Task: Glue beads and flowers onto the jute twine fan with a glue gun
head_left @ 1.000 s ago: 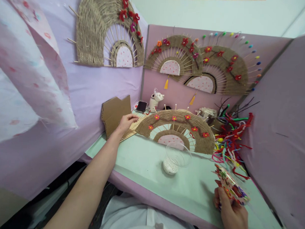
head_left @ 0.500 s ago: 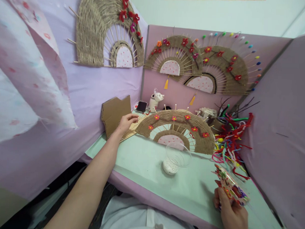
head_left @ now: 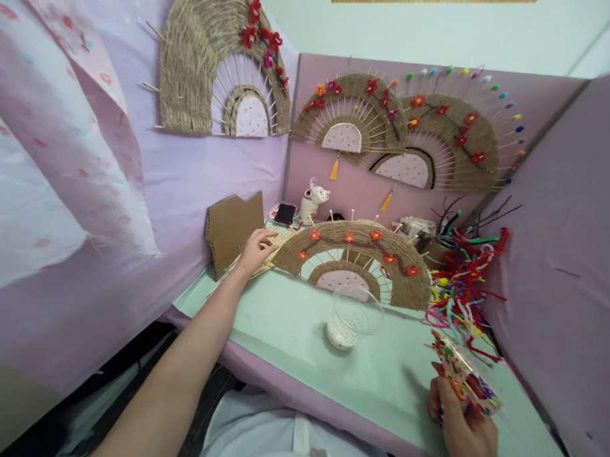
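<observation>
My left hand (head_left: 257, 249) reaches over thin wooden sticks (head_left: 279, 237) beside a brown cardboard sheet (head_left: 232, 226). Its thumb and index finger curve apart, with nothing visible between them. Just to its right a twine-wrapped, fan-shaped piece (head_left: 329, 239) with small red flowers stands on the table, pale pegs along its top. Low on the right, my right hand (head_left: 463, 424) is closed around a clear plastic container (head_left: 464, 377) full of colourful flower pieces, held tilted above the tabletop. A clear bowl of white beads (head_left: 342, 333) sits between the hands.
Bundled colourful pipe cleaners (head_left: 468, 274) lie at the back right, near dark twigs (head_left: 500, 215). A white jug-like figure (head_left: 313, 201) and a dark phone-like item (head_left: 285, 213) stand behind. More woven fans (head_left: 185, 71) hang on the walls. Purple cloth drapes the table's front edge (head_left: 299, 395).
My left hand has shifted slightly, its thumb and index finger now more clearly parted. The right hand keeps hold of the container in nearly the same place. The view has moved a little.
</observation>
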